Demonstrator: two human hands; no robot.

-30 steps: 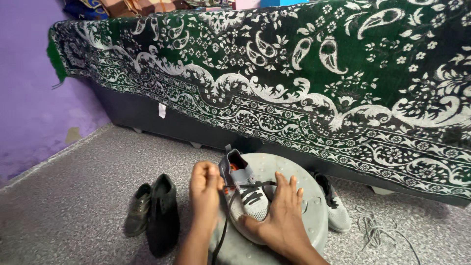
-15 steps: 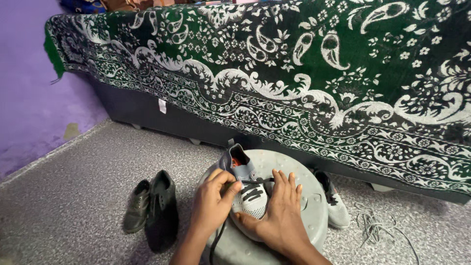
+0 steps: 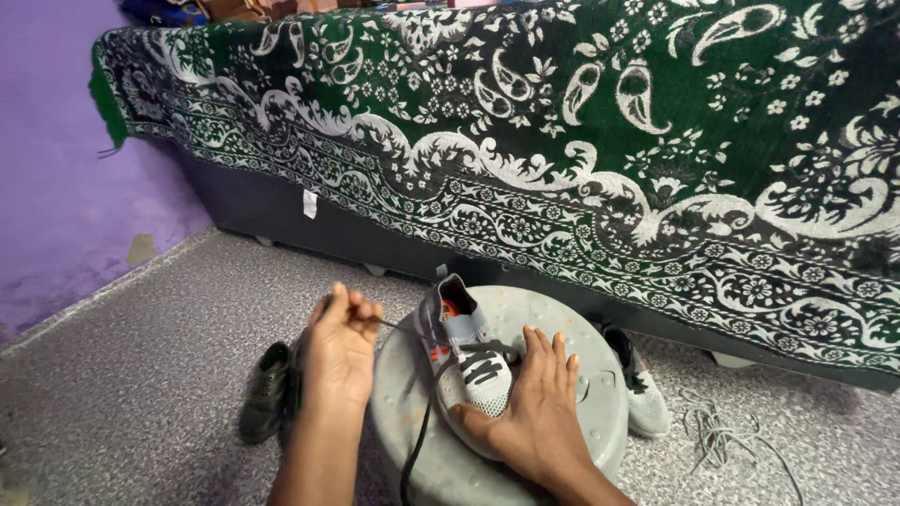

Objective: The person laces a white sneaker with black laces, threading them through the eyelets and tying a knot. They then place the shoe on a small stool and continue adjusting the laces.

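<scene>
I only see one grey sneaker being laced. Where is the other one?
The other grey sneaker lies on the floor right of the round stool, beside the bed's base, with a loose lace further right.

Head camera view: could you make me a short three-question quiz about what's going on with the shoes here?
1. True or false: the right hand presses on the grey sneaker.
2. What does the left hand pinch? A) dark shoelace B) brush C) sock
3. What does the sneaker rest on?

Key:
1. True.
2. A: the dark shoelace, pulled out to the side.
3. A round grey stool, beside a black shoe pair on the floor.
</scene>
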